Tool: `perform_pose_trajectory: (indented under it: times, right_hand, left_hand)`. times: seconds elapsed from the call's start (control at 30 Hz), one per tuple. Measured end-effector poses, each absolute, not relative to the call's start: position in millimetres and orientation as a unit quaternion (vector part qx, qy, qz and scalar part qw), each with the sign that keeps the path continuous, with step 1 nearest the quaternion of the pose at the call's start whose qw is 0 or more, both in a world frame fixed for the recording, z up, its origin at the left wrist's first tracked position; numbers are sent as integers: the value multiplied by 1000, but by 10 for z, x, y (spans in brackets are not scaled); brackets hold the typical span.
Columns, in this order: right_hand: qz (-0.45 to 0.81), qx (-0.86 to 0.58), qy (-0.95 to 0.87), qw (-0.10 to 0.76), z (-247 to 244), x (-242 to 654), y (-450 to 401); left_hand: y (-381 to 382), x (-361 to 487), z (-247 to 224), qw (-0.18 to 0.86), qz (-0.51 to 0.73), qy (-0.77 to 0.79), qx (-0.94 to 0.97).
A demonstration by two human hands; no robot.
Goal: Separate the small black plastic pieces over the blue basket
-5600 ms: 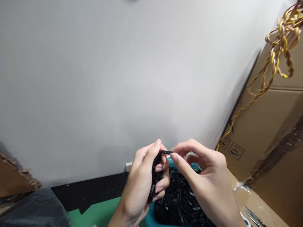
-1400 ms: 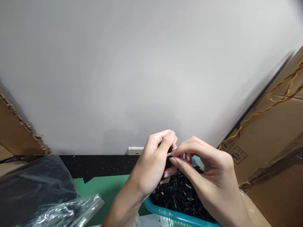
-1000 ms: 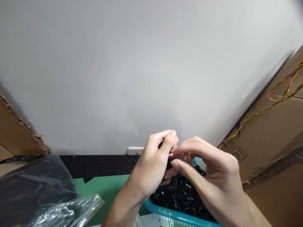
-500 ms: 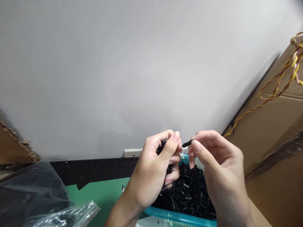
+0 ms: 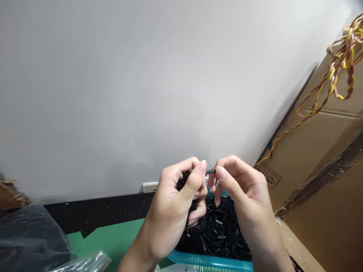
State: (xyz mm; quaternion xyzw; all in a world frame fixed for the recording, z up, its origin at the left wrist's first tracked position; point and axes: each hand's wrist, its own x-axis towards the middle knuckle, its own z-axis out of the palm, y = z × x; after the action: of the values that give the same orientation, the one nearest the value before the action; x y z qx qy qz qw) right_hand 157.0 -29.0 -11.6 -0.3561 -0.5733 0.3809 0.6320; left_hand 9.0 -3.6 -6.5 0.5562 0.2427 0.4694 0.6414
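Several small black pieces fill the palm of my left hand (image 5: 181, 200), whose fingers curl round them. Between my two hands is a thin black piece (image 5: 210, 172), its left end at my left thumb and forefinger tips. My right hand (image 5: 246, 200) pinches the other end of it between thumb and forefinger, the other fingers loosely curled. Below both hands a blue plastic basket (image 5: 210, 260) holds a heap of similar black pieces (image 5: 218, 230); my hands cover part of it.
A green mat (image 5: 113, 236) and clear plastic bags (image 5: 31, 238) lie at the lower left. Cardboard boxes (image 5: 320, 158) stand on the right, with a yellow-brown twisted cable (image 5: 334, 75) hanging before them. Behind is a grey wall (image 5: 141, 83).
The hands have come closer together, and the thin piece now spans between their fingertips, turned level. The view has shifted slightly, so the boxes and cable appear further left.
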Motion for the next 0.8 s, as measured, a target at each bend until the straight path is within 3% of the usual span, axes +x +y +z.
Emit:
perform_pose_trajectory:
  times: [0.8]
  right_hand:
    - [359, -375, -592, 617, -119, 1547, -257]
  left_hand:
    - [10, 59, -28, 653, 472, 296, 513]
